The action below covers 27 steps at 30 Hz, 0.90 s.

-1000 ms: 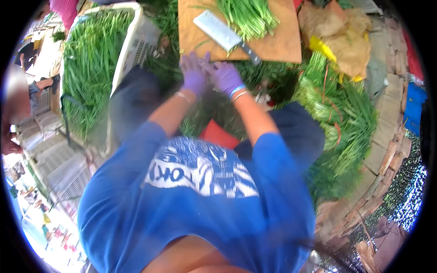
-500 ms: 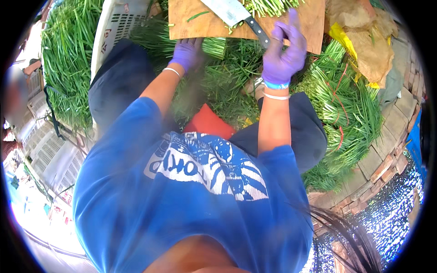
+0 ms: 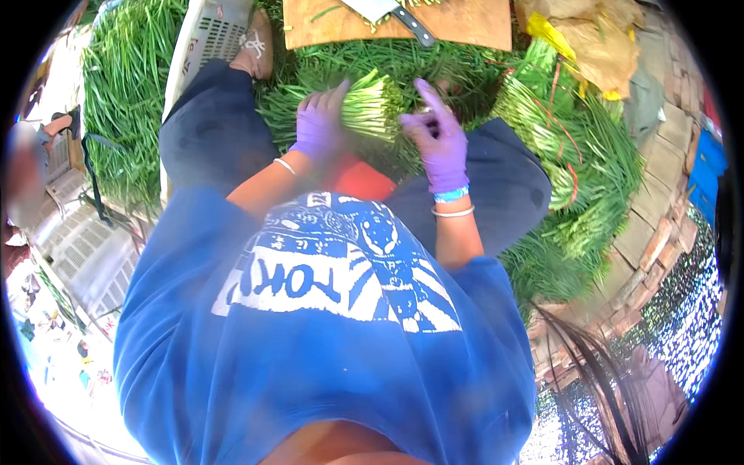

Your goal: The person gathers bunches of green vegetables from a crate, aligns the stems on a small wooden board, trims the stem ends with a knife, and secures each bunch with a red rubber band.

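In its purple glove, my left hand (image 3: 318,125) is closed round a bunch of garlic chives (image 3: 372,108) over my lap. The pale cut ends of the bunch face right, and its green leaves trail left. Just right of those ends, my right hand (image 3: 440,147), also gloved in purple, has its index finger stretched out and the thumb apart. I see nothing in it. Ahead lies a wooden cutting board (image 3: 465,27). A cleaver (image 3: 415,25) with a black handle rests on it, its handle reaching toward me.
Bundled chives (image 3: 535,132) with red ties lie at my right, beside brown paper (image 3: 601,43) and brick paving (image 3: 647,198). At left, a white plastic basket (image 3: 180,85) stands by a heap of long green leaves (image 3: 128,101). Loose greens cover the ground between my legs.
My left hand has drawn the bunch from the board's near edge toward me. My right hand has come down and left, away from the cleaver handle, to the cut ends.
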{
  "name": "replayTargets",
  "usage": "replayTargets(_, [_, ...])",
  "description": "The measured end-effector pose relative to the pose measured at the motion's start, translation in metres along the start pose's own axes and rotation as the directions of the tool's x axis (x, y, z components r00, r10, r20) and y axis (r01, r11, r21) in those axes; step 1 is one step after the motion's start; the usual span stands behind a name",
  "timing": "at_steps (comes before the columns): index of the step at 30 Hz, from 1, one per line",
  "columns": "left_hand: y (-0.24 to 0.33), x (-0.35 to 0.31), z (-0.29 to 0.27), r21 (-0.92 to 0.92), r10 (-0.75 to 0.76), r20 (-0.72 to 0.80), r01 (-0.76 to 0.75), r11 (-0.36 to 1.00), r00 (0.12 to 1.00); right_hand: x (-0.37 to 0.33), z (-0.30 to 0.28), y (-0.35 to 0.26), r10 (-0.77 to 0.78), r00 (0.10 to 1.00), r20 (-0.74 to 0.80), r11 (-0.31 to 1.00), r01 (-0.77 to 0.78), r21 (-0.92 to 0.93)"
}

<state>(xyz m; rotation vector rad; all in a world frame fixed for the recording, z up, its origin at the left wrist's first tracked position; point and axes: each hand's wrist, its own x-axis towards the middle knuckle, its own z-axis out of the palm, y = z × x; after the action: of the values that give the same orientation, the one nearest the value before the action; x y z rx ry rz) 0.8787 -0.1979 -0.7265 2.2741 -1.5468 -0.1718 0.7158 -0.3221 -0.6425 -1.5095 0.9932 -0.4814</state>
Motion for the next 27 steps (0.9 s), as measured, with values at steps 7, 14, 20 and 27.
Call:
replayTargets(7, [0.054, -0.042, -0.043, -0.099, 0.018, -0.225, -0.041, 0.994, 0.974, -0.053, 0.012, -0.028, -0.303, 0.952, 0.032, 0.943, 0.304, -0.136])
replayTargets(14, [0.059, -0.054, -0.082, -0.111, 0.037, -0.319, -0.076, 0.991, 0.947, -0.098, -0.035, -0.085, -0.328, 0.829, -0.453, 0.809, 0.494, 0.319])
replayTargets(20, [0.067, -0.053, -0.098, -0.104, 0.038, -0.386, -0.084, 0.991, 0.922, -0.115, -0.025, -0.117, -0.691, 0.719, -0.071, 0.702, 0.646, -0.300])
replayTargets(27, [0.084, -0.055, -0.107, -0.056, 0.185, -0.424, -0.230, 0.972, 0.887, -0.113, -0.025, -0.142, -0.563, 0.540, 0.626, -0.207, 0.641, -0.739])
